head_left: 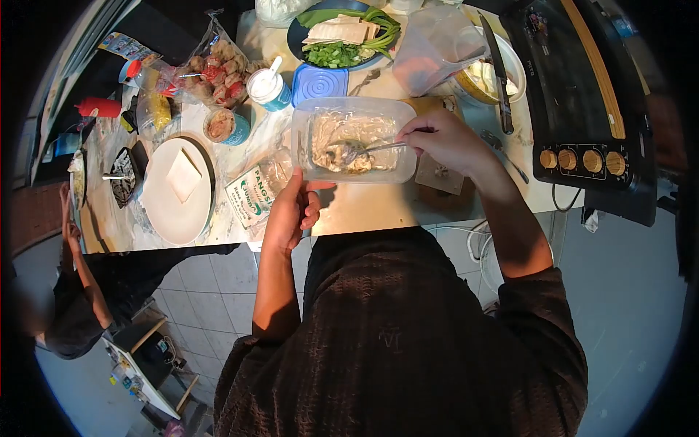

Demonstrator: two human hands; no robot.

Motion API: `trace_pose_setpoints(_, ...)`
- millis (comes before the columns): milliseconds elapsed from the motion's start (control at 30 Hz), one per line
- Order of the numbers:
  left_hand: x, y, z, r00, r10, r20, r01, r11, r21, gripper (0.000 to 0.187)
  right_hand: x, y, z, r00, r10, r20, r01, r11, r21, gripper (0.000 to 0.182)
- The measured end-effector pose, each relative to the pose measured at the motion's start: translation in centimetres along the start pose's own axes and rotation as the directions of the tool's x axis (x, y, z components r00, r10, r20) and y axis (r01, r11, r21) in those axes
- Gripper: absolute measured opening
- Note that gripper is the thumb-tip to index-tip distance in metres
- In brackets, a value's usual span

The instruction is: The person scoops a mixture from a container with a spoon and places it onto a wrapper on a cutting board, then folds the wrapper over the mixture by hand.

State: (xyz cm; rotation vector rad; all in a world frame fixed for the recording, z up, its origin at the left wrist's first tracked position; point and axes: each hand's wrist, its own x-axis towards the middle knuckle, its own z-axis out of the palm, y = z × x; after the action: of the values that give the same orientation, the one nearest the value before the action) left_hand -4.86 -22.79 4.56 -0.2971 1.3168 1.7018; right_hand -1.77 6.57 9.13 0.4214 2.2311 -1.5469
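A clear plastic container [408, 116] with a pale, wet filling [349, 131] stands near the counter's front edge. My right hand [444, 142] is closed round the handle of a metal spoon [382, 148], whose bowl rests in the filling. My left hand [291, 211] is at the container's lower left corner, fingers partly curled and apart, with the index finger and thumb near its wall; whether it grips the container is hard to tell. Left of it lies a printed plastic wrapper packet [249, 198]. A round white plate [164, 211] carries a square pale wrapper sheet [183, 175].
Behind the container are a blue lid [320, 85], two tubs [268, 87] and a plate of greens [328, 54]. A knife [502, 87] lies across a bowl [518, 73] at the right, beside a black stove [582, 102]. Another person [80, 291] is at the far left.
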Motion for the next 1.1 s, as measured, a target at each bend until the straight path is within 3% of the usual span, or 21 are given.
trace_pose_setpoints(233,-0.1,-0.1,0.5,0.998,0.032,-0.059,-0.029,0.998,0.056,0.066,-1.1,1.6,-0.1,0.996,-0.025,-0.09,0.028,0.999,0.039,0.025)
trace_pose_setpoints(333,-0.2,0.0,0.8,0.996,0.035,-0.083,-0.028,0.996,0.084,0.062,-1.5,2.6,0.8,0.974,-0.163,-0.155,0.166,0.986,0.01,0.026)
trace_pose_setpoints(533,0.4,-0.4,0.3,0.997,0.066,-0.048,-0.064,0.997,0.045,0.054,-3.2,1.9,4.7,0.93,-0.285,-0.231,0.228,0.942,-0.247,0.026)
trace_pose_setpoints(633,0.5,-0.7,0.1,0.998,0.052,-0.036,-0.051,0.998,0.027,0.053,-2.9,1.7,5.1,0.955,-0.262,-0.139,0.235,0.955,-0.18,0.027)
trace_pose_setpoints(700,0.6,-0.9,-0.1,0.997,0.071,0.031,-0.07,0.997,-0.029,0.05,-2.1,1.6,4.2,0.992,-0.127,0.024,0.129,0.98,-0.15,0.027)
trace_pose_setpoints(733,0.5,-0.8,0.0,0.997,0.072,0.033,-0.071,0.997,-0.029,0.05,-1.8,1.8,4.0,0.992,-0.127,0.022,0.129,0.98,-0.151,0.027)
trace_pose_setpoints(800,0.3,-0.6,0.1,0.997,0.061,0.039,-0.06,0.998,-0.021,0.046,-1.6,2.4,3.7,0.998,0.004,0.056,-0.005,1.0,0.019,0.026)
trace_pose_setpoints(933,0.0,-0.3,0.3,0.997,0.071,0.031,-0.07,0.997,-0.041,0.043,-2.6,1.0,2.8,0.994,0.06,0.095,-0.078,0.975,0.207,0.025)
trace_pose_setpoints(1000,0.1,-0.5,0.1,0.998,0.062,0.025,-0.061,0.997,-0.038,0.042,-2.3,2.6,2.7,0.991,0.065,0.117,-0.11,0.895,0.431,0.024)
trace_pose_setpoints(1100,0.1,-0.5,0.2,0.998,0.052,0.021,-0.051,0.998,-0.022,0.041,-2.4,3.1,2.3,0.997,0.045,0.068,-0.067,0.927,0.369,0.032)
